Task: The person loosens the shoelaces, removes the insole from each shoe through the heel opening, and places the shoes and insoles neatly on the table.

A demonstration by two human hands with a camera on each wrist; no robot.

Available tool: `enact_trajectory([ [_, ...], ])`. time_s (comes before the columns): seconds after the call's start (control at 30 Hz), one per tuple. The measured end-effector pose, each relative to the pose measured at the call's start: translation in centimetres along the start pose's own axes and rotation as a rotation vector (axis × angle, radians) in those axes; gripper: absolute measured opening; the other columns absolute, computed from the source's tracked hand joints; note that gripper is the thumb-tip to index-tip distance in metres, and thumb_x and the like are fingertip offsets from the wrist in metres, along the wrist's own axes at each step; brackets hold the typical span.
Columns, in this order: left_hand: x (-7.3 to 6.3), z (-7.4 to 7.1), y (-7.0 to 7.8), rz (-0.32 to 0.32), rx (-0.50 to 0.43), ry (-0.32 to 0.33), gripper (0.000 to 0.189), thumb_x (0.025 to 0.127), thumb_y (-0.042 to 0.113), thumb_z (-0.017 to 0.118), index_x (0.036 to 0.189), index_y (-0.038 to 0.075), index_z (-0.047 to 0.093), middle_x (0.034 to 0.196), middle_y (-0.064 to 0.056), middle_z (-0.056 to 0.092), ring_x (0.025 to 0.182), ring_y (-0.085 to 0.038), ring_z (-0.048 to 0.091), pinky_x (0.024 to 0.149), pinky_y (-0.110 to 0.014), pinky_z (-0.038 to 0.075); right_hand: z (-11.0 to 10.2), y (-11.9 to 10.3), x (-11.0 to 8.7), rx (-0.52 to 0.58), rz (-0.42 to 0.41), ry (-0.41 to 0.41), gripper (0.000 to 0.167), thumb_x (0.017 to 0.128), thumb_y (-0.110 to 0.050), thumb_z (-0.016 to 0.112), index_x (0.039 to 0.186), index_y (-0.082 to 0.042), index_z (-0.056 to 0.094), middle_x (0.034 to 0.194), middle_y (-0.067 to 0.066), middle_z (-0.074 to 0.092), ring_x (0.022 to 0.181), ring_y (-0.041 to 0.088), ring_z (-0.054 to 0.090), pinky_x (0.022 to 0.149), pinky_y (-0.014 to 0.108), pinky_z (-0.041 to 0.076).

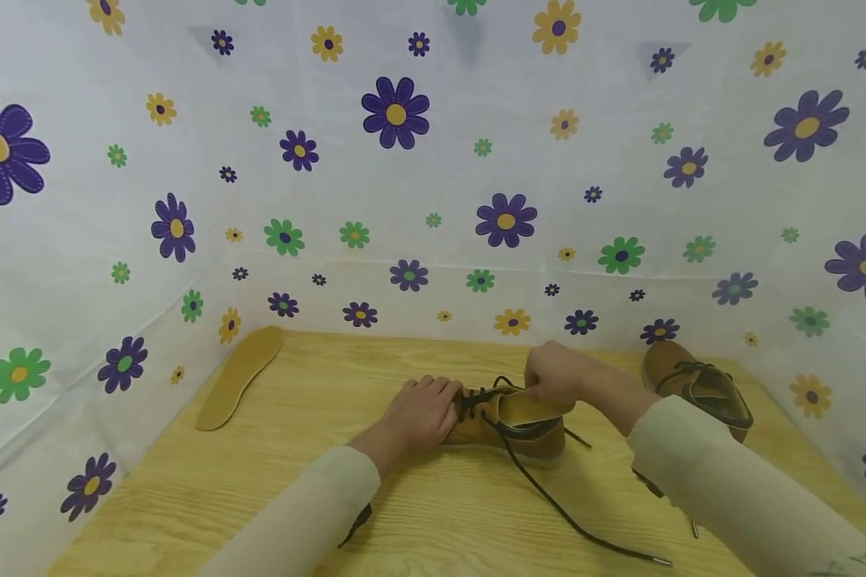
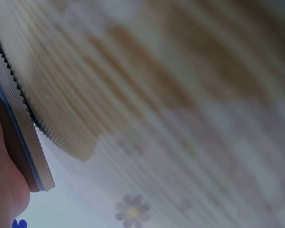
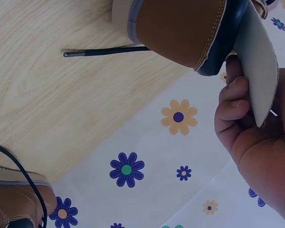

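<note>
A brown leather lace-up shoe [image 1: 541, 449] lies upright on the wooden table, toe to the left, its dark laces loose. My left hand [image 1: 422, 413] grips the toe end from above. The left wrist view shows the ridged edge of the shoe's sole [image 2: 35, 152] beside that hand. With my right hand [image 1: 559, 373] I pinch a tan insole [image 1: 520, 407] by its heel end. Its front part goes down into the shoe opening and is hidden there. In the right wrist view the pale underside of the insole [image 3: 259, 66] rises past the shoe's heel collar.
A second tan insole [image 1: 241, 377] lies at the table's back left. The other brown shoe [image 1: 667, 365] stands at the back right, near my right forearm. One long lace [image 1: 584, 525] trails toward the front. White flowered cloth [image 1: 433, 184] walls the back and sides.
</note>
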State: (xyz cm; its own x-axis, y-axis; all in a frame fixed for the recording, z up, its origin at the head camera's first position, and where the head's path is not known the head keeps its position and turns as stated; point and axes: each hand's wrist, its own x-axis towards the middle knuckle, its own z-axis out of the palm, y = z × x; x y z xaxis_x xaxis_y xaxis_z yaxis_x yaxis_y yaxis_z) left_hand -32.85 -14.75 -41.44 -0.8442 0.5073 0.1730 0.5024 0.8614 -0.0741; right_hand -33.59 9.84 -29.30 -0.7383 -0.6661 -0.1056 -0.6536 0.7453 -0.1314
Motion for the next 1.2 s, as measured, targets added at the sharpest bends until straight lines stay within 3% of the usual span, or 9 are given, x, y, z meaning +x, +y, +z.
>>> enact_trajectory([
  [0.23, 0.1, 0.3, -0.2, -0.003, 0.001, -0.015, 0.048, 0.106, 0.031, 0.028, 0.148, 0.012, 0.045, 0.144, -0.006, 0.054, 0.13, -0.029, 0.053, 0.109, -0.051, 0.041, 0.4, 0.7, -0.3, 0.019, -0.024, 0.009, 0.013, 0.087, -0.006, 0.07, 0.079, -0.009, 0.08, 0.08, 0.001, 0.075, 0.074, 0.014, 0.069, 0.07, 0.027, 0.057],
  [0.6, 0.0, 0.4, -0.2, -0.001, -0.006, 0.013, 0.047, 0.106, 0.031, 0.029, 0.145, 0.012, 0.048, 0.141, -0.006, 0.056, 0.127, -0.029, 0.054, 0.107, -0.051, 0.043, 1.1, 1.0, -1.0, 0.124, -0.027, 0.016, 0.011, 0.089, -0.008, 0.069, 0.081, -0.008, 0.077, 0.082, 0.0, 0.073, 0.076, 0.012, 0.066, 0.072, 0.029, 0.057],
  [0.93, 0.3, 0.3, -0.1, 0.01, -0.015, 0.048, 0.048, 0.106, 0.03, 0.031, 0.145, 0.01, 0.05, 0.141, -0.007, 0.058, 0.126, -0.03, 0.055, 0.104, -0.05, 0.045, 1.7, 1.6, -0.8, 0.065, -0.039, 0.042, 0.017, 0.093, -0.014, 0.068, 0.078, -0.01, 0.074, 0.075, -0.003, 0.069, 0.068, 0.008, 0.06, 0.068, 0.027, 0.054],
  [1.2, 0.0, 0.1, 0.0, -0.009, -0.013, 0.013, 0.048, 0.106, 0.031, 0.029, 0.145, 0.011, 0.049, 0.141, -0.007, 0.057, 0.127, -0.03, 0.055, 0.107, -0.051, 0.043, 1.0, 1.8, -1.0, 0.033, -0.06, 0.025, 0.019, 0.093, -0.011, 0.066, 0.075, -0.01, 0.072, 0.074, -0.004, 0.066, 0.067, 0.006, 0.056, 0.066, 0.025, 0.051],
])
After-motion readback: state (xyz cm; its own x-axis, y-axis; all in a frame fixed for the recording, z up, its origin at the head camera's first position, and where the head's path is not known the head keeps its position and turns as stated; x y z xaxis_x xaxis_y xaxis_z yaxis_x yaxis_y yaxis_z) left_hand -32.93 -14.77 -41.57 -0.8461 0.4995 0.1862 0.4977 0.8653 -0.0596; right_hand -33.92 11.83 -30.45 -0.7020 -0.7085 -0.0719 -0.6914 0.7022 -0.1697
